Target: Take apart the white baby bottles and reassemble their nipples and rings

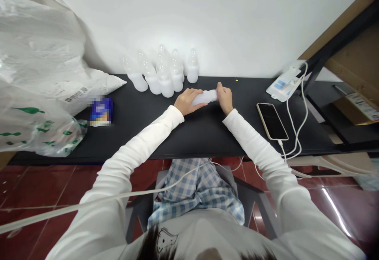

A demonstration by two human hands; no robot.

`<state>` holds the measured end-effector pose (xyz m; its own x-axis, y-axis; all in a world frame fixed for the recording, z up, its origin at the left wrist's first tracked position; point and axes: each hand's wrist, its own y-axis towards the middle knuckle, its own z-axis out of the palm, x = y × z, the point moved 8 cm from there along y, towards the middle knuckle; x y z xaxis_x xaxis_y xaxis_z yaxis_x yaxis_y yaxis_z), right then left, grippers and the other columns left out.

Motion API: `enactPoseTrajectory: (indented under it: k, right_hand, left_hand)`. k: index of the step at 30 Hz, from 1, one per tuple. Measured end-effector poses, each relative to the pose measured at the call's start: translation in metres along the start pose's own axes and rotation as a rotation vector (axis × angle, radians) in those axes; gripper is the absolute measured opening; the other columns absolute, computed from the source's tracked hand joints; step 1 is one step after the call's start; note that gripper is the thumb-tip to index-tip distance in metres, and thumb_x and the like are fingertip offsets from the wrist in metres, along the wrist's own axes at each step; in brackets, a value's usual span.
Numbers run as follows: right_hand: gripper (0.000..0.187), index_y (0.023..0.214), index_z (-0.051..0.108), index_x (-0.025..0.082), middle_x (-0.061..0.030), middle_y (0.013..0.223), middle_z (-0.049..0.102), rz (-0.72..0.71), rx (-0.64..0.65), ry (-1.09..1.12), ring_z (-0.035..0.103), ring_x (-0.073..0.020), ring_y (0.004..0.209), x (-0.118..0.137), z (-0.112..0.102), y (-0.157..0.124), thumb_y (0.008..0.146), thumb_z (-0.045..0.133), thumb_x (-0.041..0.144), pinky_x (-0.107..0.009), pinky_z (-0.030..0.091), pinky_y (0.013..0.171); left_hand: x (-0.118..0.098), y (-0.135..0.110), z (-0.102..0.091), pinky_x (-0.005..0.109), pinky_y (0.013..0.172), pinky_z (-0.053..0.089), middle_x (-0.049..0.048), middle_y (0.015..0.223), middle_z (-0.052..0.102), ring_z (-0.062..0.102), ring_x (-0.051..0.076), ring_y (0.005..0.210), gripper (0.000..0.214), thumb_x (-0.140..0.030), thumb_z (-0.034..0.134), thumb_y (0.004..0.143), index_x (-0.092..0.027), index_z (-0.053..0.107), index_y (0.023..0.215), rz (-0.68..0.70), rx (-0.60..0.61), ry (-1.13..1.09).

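Note:
A small white plastic bottle (203, 97) lies sideways between my hands, just above the black table. My left hand (188, 101) is wrapped around its body at the wider end. At the narrow end my right hand (225, 97) is closed in a pinch; its fingers hide the bottle's tip, so I cannot tell whether a cap is on it. Behind my left hand stands a group of several similar white bottles (166, 87) with clear pointed caps. One more such bottle (192, 72) stands slightly apart on the right, near the wall.
A phone (272, 122) with a white cable (299, 133) lies on the black table (201, 137) at the right, near a white-and-blue packet (282, 86). At the left are a blue packet (101, 111) and large plastic bags (35, 66). Cardboard boxes (352, 102) sit far right.

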<state>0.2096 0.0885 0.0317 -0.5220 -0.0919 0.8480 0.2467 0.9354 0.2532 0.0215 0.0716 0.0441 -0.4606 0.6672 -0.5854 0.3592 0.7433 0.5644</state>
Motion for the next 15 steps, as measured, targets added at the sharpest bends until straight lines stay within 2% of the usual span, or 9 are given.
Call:
enactPoseTrajectory:
  k: [1, 3, 5, 7, 9, 11, 13, 15]
  right_hand:
    - [0.067, 0.064, 0.049, 0.022, -0.0004, 0.057, 0.046, -0.056, -0.005, -0.032, 0.052, -0.0168, 0.063, 0.007, -0.002, -0.002, 0.091, 0.023, 0.078, -0.03, 0.042, 0.061]
    - [0.061, 0.072, 0.057, 0.021, -0.0016, 0.067, 0.056, -0.226, 0.057, -0.067, 0.057, -0.0176, 0.071, 0.025, -0.003, -0.008, 0.092, 0.032, 0.073, -0.03, 0.045, 0.069]
    - [0.051, 0.089, 0.064, 0.02, -0.0046, 0.087, 0.066, -0.399, 0.178, -0.059, 0.061, -0.0196, 0.083, 0.042, -0.001, -0.014, 0.089, 0.046, 0.068, -0.031, 0.048, 0.077]
    - [0.048, 0.107, 0.065, 0.021, -0.0096, 0.111, 0.068, -0.496, 0.294, -0.035, 0.063, -0.0237, 0.1, 0.05, -0.002, -0.017, 0.087, 0.054, 0.064, -0.035, 0.05, 0.084]
    - [0.053, 0.121, 0.06, 0.023, -0.013, 0.131, 0.062, -0.526, 0.372, -0.018, 0.058, -0.0278, 0.12, 0.05, -0.005, -0.016, 0.087, 0.056, 0.063, -0.039, 0.05, 0.091]
    - [0.063, 0.135, 0.051, 0.026, -0.0139, 0.146, 0.052, -0.511, 0.419, -0.004, 0.051, -0.0299, 0.133, 0.045, -0.008, -0.012, 0.086, 0.057, 0.065, -0.043, 0.05, 0.096]
    - [0.072, 0.145, 0.039, 0.028, -0.0131, 0.154, 0.045, -0.451, 0.412, 0.038, 0.049, -0.029, 0.137, 0.038, -0.011, -0.007, 0.088, 0.053, 0.069, -0.043, 0.051, 0.095]
    - [0.071, 0.144, 0.038, 0.029, -0.0118, 0.152, 0.049, -0.363, 0.395, 0.105, 0.057, -0.0255, 0.128, 0.029, -0.01, -0.003, 0.09, 0.044, 0.075, -0.038, 0.054, 0.088]
  left_hand:
    - [0.007, 0.0, -0.001, 0.04, 0.094, 0.055, 0.0093, 0.105, 0.074, 0.068, 0.026, 0.101, 0.054, -0.07, 0.067, 0.078, -0.021, 0.067, 0.101, -0.096, -0.008, -0.097]
    - [0.026, -0.001, 0.003, 0.032, 0.07, 0.056, 0.0058, 0.084, 0.073, 0.07, 0.021, 0.079, 0.053, -0.072, 0.058, 0.083, -0.02, 0.065, 0.092, -0.344, 0.035, -0.34]
    - [0.042, -0.005, 0.013, 0.026, 0.045, 0.044, 0.0043, 0.066, 0.068, 0.062, 0.016, 0.052, 0.055, -0.072, 0.048, 0.088, -0.019, 0.061, 0.086, -0.578, 0.139, -0.583]
    - [0.049, -0.007, 0.02, 0.024, 0.034, 0.03, 0.0052, 0.062, 0.068, 0.053, 0.014, 0.039, 0.053, -0.069, 0.042, 0.091, -0.019, 0.057, 0.084, -0.721, 0.206, -0.748]
    - [0.054, -0.006, 0.02, 0.023, 0.031, 0.026, 0.0059, 0.064, 0.07, 0.052, 0.013, 0.036, 0.048, -0.064, 0.04, 0.092, -0.019, 0.055, 0.084, -0.778, 0.195, -0.818]
    - [0.056, -0.005, 0.019, 0.022, 0.03, 0.027, 0.0042, 0.06, 0.068, 0.054, 0.014, 0.036, 0.041, -0.057, 0.042, 0.091, -0.019, 0.054, 0.085, -0.776, 0.164, -0.823]
    - [0.056, -0.005, 0.021, 0.021, 0.03, 0.029, 0.002, 0.055, 0.063, 0.056, 0.015, 0.037, 0.035, -0.051, 0.045, 0.089, -0.018, 0.056, 0.086, -0.752, 0.147, -0.809]
    - [0.055, -0.006, 0.022, 0.021, 0.03, 0.03, 0.0007, 0.052, 0.061, 0.057, 0.015, 0.038, 0.032, -0.048, 0.047, 0.088, -0.017, 0.057, 0.086, -0.729, 0.135, -0.805]
